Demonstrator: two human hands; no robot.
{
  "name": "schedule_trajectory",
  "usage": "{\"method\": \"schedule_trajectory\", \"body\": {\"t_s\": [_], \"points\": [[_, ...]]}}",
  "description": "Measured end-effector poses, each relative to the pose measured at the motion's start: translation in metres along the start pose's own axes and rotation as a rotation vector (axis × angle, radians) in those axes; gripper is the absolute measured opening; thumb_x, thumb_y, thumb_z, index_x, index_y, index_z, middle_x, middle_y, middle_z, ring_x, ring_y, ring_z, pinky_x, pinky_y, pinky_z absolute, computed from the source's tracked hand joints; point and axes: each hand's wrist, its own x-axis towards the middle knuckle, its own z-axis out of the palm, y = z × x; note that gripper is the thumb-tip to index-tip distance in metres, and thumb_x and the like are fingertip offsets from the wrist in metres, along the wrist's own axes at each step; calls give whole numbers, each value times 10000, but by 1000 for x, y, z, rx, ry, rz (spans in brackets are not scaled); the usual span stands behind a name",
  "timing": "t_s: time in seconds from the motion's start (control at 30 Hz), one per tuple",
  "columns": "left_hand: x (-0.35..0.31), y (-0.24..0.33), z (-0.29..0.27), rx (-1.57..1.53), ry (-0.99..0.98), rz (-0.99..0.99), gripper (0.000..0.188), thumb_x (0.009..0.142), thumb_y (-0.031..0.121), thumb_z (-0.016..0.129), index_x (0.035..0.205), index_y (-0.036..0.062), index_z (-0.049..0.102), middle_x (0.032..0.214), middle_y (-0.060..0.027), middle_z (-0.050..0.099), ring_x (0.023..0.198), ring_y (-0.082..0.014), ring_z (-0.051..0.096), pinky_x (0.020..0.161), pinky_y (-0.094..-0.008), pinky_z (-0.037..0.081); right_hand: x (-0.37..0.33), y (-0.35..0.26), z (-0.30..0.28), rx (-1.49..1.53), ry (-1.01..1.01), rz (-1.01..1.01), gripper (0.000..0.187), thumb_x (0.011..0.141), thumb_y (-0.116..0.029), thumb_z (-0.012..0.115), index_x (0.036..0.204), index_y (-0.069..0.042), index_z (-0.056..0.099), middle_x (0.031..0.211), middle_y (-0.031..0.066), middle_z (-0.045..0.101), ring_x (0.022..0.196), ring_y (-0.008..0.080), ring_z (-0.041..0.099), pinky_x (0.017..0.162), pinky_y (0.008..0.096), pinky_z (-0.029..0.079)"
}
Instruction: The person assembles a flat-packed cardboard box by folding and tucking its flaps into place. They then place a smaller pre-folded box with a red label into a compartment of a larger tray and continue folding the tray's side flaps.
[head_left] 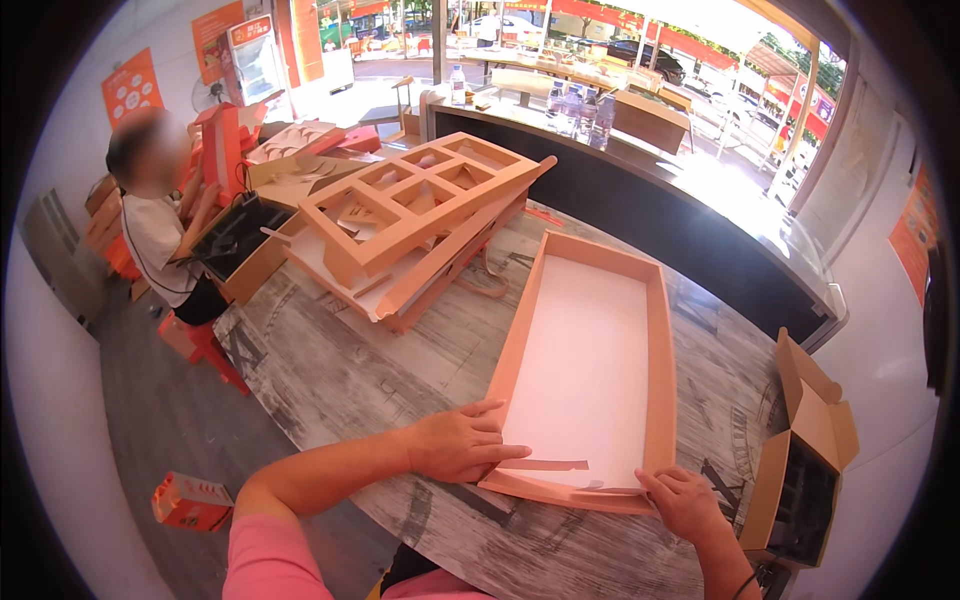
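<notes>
The left hand [455, 443] reaches in from the lower left on a bare forearm below a pink sleeve, lying palm down with fingers stretched flat over the near left corner of a shallow orange cardboard tray [585, 370] with a white inside; it presses rather than grips, the fingertips resting on the white floor beside a loose strip of orange card [545, 465]. The right hand [685, 502] comes up from the lower edge and rests on the tray's near right corner, fingers curled over the rim; whether it pinches the wall or only leans on it cannot be told. The tray lies lengthwise on the grey wood-grain tabletop [340, 375], its near end just before the person. Farther back sits a stack of orange divider frames [420, 215], its lower layers hidden. At right an open brown carton [805, 470] has a dark inside that is hard to make out. A seated person [160, 225] at left is partly cut off by the tabletop.
</notes>
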Motion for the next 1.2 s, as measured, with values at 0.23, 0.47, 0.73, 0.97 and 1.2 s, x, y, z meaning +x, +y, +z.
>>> {"method": "schedule_trajectory", "body": {"t_s": [0.23,0.47,0.73,0.97,1.2], "points": [[5,-5,-7,-58,-233,-75,569,881,143,729,1444,191,665,933,-2,679,983,-205,700,1302,-548,307,14,7,-4,-93,-100,-39,531,945,-145,720,1467,-149,626,893,7,700,888,202,682,891,412,486],[22,7,-24,-162,-372,-197,417,958,187,701,1375,185,731,934,-12,704,1004,-227,713,1325,-578,227,15,3,-15,-33,-188,45,441,968,-73,651,1405,-126,684,934,42,756,896,230,698,1068,415,420],[27,6,-24,-186,-298,-233,242,995,178,655,1173,147,816,867,-33,714,944,-249,692,1311,-566,259,22,10,-11,37,-116,-10,428,896,-81,693,1318,-121,749,860,55,751,851,223,711,1076,410,430],[22,14,-6,-188,-145,-393,225,1022,199,651,909,74,799,746,-56,690,819,-254,660,1304,-574,263,20,11,-4,30,-43,0,394,820,-104,731,1210,-135,781,821,17,744,830,202,712,1040,402,447],[35,26,12,-27,-5,-385,171,1023,210,679,1087,120,809,705,-48,676,712,-269,661,1270,-585,321,22,1,7,-9,79,39,352,811,-125,737,1157,-143,800,788,-4,719,801,192,692,1008,392,464]]}}
